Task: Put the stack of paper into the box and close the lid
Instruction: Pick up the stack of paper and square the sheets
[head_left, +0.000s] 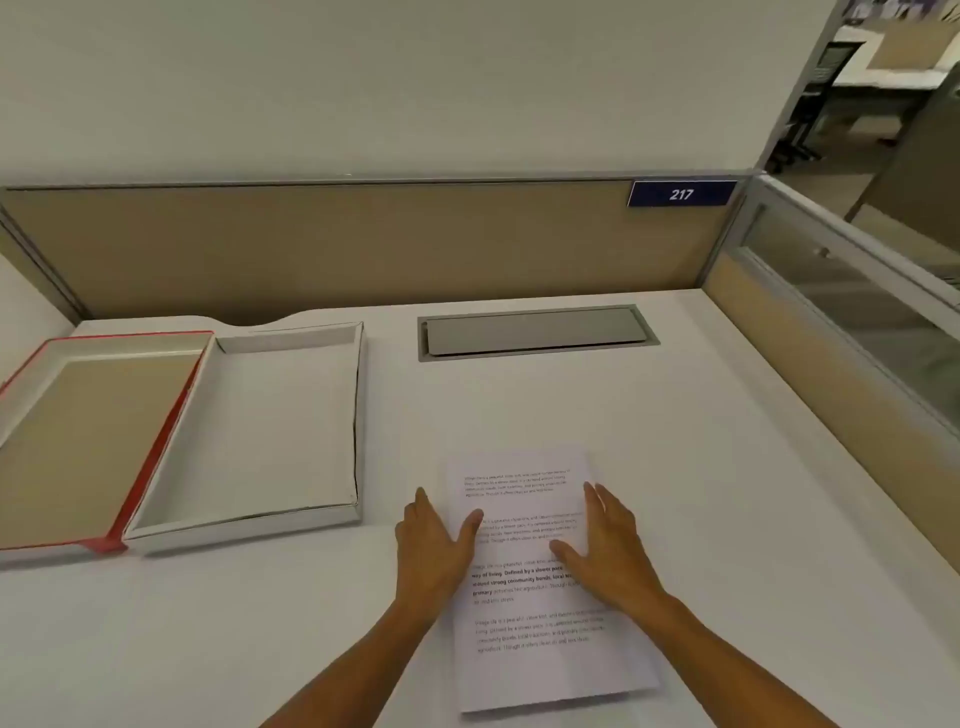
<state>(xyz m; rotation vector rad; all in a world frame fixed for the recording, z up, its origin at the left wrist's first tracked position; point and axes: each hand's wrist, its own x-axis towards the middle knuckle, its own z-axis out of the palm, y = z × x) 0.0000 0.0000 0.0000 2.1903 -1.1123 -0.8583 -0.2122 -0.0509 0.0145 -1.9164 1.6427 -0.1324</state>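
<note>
On the white desk (675, 441), near edge, right of centre: the stack of paper (540, 670), printed side up, lying flat with its long axis running away from me. Both hands are down on it, fingers spread. Left hand (434, 551) straddles the left long edge, thumb on the sheet, other fingers on the desk just beside it. Right hand (608, 553) lies across the right long edge, palm down. Neither has closed on anything yet; nothing lifted.

Box (249, 525) sits well apart to the left, open and empty, white walls. Its red-trimmed lid (31, 374) lies inside-up, touching the box's left side. Grey cable hatch (535, 332) at the back of the desk is out of the way.

Handling, my read: stack looks thin, so light but floppy. It will sag if I lift from one end, and loose sheets will slide and fan. Smooth desk means the edge is hard to get under. I'd square it, press inward on both long edges near mid-length, slip fingertips beneath, thumbs on top, keep it level across. Cannot tell sheet count from here. Box opening looks only slightly larger than the sheets, so align before lowering
</note>
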